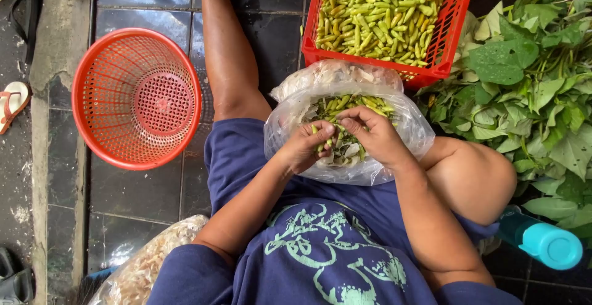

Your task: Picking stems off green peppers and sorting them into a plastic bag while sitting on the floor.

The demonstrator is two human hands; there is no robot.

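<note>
I see both hands over a clear plastic bag (370,163) that sits in the lap. The left hand (306,148) pinches a small green chili (316,130) with its fingers curled shut. The right hand (374,135) is curled too, its fingertips down among the chilies in the bag, touching the left. Just past the bag is a red crate (447,40) full of green chilies. An orange basket (136,98) sits to the left.
</note>
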